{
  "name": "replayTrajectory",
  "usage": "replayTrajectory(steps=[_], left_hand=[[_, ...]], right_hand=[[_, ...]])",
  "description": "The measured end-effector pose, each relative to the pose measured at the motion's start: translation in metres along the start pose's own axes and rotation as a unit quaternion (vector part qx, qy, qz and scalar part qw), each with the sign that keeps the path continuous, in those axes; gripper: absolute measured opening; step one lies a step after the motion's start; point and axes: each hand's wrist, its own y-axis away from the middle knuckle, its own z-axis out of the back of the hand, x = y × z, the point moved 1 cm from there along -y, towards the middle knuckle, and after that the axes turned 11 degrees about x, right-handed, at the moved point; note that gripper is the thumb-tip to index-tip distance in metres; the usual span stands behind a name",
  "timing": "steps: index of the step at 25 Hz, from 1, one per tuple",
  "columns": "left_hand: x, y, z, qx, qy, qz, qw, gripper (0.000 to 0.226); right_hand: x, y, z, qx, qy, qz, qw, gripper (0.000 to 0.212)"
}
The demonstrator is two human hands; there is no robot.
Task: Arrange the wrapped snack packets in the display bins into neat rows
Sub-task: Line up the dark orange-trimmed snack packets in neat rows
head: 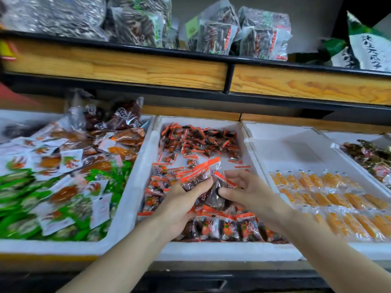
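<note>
While the white foam display bin [146,166] holds dark, orange-edged plastic snack packets [201,142], your left hand [179,201] grips a bunch [201,178] of them over its middle. Your right hand [251,193] pinches the same bunch, fingers curled.

- Upper shelf [118,66], wood-faced with a black rim, runs across the top of the frame. On it lie seed bags [63,15] at upper left, red-labelled clear packs [243,37] at centre and green-and-white bags [368,51] at upper right.
- Lower counter [232,266] carries four white foam bins side by side.
- Left bin [127,197]: a mixed heap of green, white and orange packets [63,187].
- Middle bin [198,121]: red-and-dark packets [201,142], loose at the back, with a row [228,228] along the front.
- Right bin [285,149]: orange packets [330,199] in rows in the near half.
- Far-right bin [347,157]: dark packets [368,155].
</note>
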Motion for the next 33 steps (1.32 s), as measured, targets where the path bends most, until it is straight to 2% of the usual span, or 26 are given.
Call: replayTrajectory(steps=[3,5,8,10,12,13,15,17,18,19,21,23,24,27,30,33], left_hand=[[-0.004,0.022,0.014,-0.053,-0.013,-0.036,0.998,0.017],[-0.001,0.033,0.027,-0.090,-0.028,-0.026,0.995,0.020],[0.009,0.049,0.033,-0.105,-0.005,0.005,0.994,0.027],[0.016,0.056,0.028,-0.075,0.065,0.031,0.995,0.031],[0.019,0.064,0.020,-0.048,0.124,0.044,0.990,0.028],[0.019,0.066,0.020,-0.042,0.137,0.040,0.989,0.028],[0.021,0.069,0.021,-0.031,0.140,0.036,0.989,0.037],[0.024,0.071,0.022,-0.026,0.133,0.028,0.990,0.045],[0.026,0.071,0.021,-0.028,0.122,0.023,0.992,0.047],[0.026,0.072,0.019,-0.036,0.105,0.019,0.994,0.050],[0.027,0.069,0.016,-0.046,0.073,0.006,0.996,0.051],[0.029,0.067,0.014,-0.057,0.050,-0.012,0.997,0.044],[0.031,0.066,0.014,-0.060,0.035,-0.021,0.997,0.040],[0.044,0.068,0.013,-0.064,-0.011,-0.039,0.997,0.039],[0.062,0.067,0.015,-0.085,-0.070,-0.061,0.992,0.038],[0.075,0.063,0.012,-0.138,-0.077,-0.072,0.985,0.031]], right_hand=[[-0.003,-0.001,-0.011,-0.024,0.010,-0.018,1.000,0.028],[-0.008,0.001,-0.013,-0.093,0.002,-0.016,0.996,0.032],[-0.007,0.013,-0.025,-0.220,0.033,0.099,0.970,0.016],[-0.001,0.023,-0.046,-0.178,0.088,0.204,0.959,0.015],[-0.008,0.029,-0.064,-0.105,0.284,0.293,0.907,0.014],[-0.015,0.030,-0.068,-0.063,0.351,0.307,0.882,0.015],[-0.019,0.034,-0.067,0.008,0.376,0.284,0.882,0.018],[-0.019,0.040,-0.067,0.033,0.334,0.245,0.909,0.016],[-0.019,0.043,-0.068,0.023,0.304,0.233,0.924,0.012],[-0.019,0.046,-0.070,0.005,0.270,0.233,0.934,0.017],[-0.019,0.047,-0.072,-0.048,0.196,0.229,0.952,0.046],[-0.016,0.045,-0.071,-0.092,0.120,0.150,0.977,0.064],[-0.017,0.044,-0.068,-0.101,0.078,0.090,0.988,0.063],[-0.023,0.043,-0.062,-0.069,0.002,-0.035,0.997,0.030],[-0.044,0.050,-0.063,-0.062,-0.116,-0.115,0.985,0.034],[-0.057,0.060,-0.076,-0.037,-0.204,-0.151,0.967,0.020]])
